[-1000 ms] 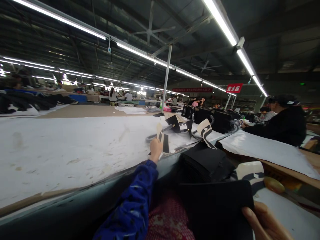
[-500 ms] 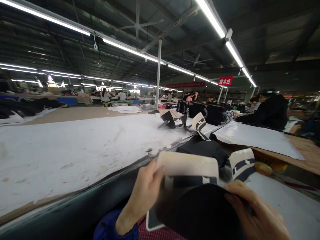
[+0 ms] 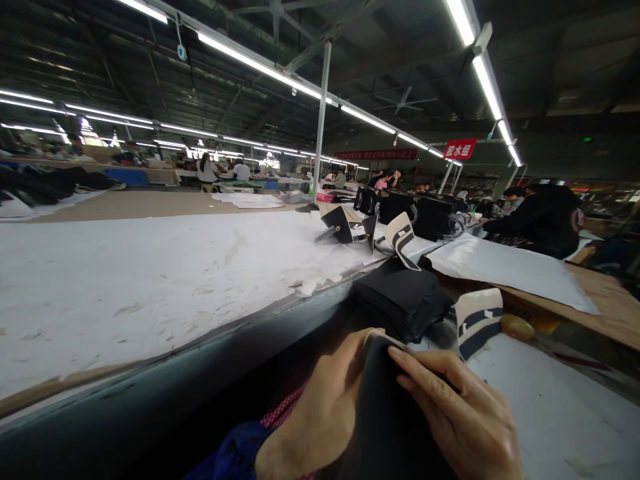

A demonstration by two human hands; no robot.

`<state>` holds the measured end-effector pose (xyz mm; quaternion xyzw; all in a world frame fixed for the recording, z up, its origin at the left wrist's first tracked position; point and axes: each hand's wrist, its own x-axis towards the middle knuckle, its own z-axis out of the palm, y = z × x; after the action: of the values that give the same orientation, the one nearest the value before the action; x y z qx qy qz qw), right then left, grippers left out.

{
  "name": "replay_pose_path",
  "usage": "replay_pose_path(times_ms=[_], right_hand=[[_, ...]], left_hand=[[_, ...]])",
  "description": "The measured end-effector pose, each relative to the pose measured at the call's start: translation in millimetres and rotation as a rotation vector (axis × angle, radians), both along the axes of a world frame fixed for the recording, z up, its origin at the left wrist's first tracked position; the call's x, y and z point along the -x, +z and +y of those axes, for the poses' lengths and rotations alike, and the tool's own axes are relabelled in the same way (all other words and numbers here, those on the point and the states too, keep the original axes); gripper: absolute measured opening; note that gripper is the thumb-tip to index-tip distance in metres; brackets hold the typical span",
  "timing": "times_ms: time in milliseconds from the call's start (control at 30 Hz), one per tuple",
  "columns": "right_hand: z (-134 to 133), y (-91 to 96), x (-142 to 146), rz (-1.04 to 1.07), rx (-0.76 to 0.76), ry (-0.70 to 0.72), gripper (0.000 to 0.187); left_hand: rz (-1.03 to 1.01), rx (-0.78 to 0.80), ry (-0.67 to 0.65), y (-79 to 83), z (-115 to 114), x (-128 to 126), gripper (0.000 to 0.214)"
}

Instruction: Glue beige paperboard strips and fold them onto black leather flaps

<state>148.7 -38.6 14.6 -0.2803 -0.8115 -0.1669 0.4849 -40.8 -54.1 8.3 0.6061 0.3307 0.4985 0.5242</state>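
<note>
Low in the middle of the view, both hands hold a black flat piece (image 3: 387, 413) of material. My left hand (image 3: 325, 413) grips its left edge, thumb along the top corner. My right hand (image 3: 460, 417) lies over its right side, fingers pressed onto the face. Just beyond my hands sits a stack of black pieces (image 3: 400, 300). A cream piece with black stripes (image 3: 477, 320) stands curled to the right of the stack.
A long white-covered table (image 3: 150, 280) runs away to the left. Folded black pieces (image 3: 343, 227) and a striped cream piece (image 3: 403, 239) stand on it further off. Black bags (image 3: 400, 207) line the far end. A person in black (image 3: 545, 217) works at the right. White paper (image 3: 500, 267) covers that bench.
My left hand came back from the table with a cream-and-black piece and joined my right hand. The cream piece no longer shows; both hands now press on the black piece. The view has tilted.
</note>
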Motion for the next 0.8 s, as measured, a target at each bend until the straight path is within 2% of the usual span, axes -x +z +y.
replay_pose_path(times_ms=[300, 533, 600, 700, 800], right_hand=[[-2.6, 6.8, 5.5, -0.019, -0.027, -0.041, 0.040], [-0.4, -0.8, -1.3, -0.082, 0.016, -0.043, 0.052], [-0.8, -3.2, -3.7, -0.077, 0.022, -0.049, 0.054], [-2.5, -3.4, -4.5, -0.066, 0.043, -0.046, 0.053], [-4.9, -1.2, -2.1, -0.052, 0.061, -0.042, 0.044]], left_hand=[[-0.033, -0.009, -0.009, -2.0, -6.3, 1.1, 0.051], [-0.002, -0.059, -0.006, -0.2, -7.3, 1.8, 0.051], [0.050, -0.078, 0.037, -2.9, -7.1, 2.7, 0.051], [0.146, -0.110, 0.095, -7.0, -8.1, 3.9, 0.047], [0.176, -0.075, 0.121, -6.2, -11.5, 4.6, 0.046]])
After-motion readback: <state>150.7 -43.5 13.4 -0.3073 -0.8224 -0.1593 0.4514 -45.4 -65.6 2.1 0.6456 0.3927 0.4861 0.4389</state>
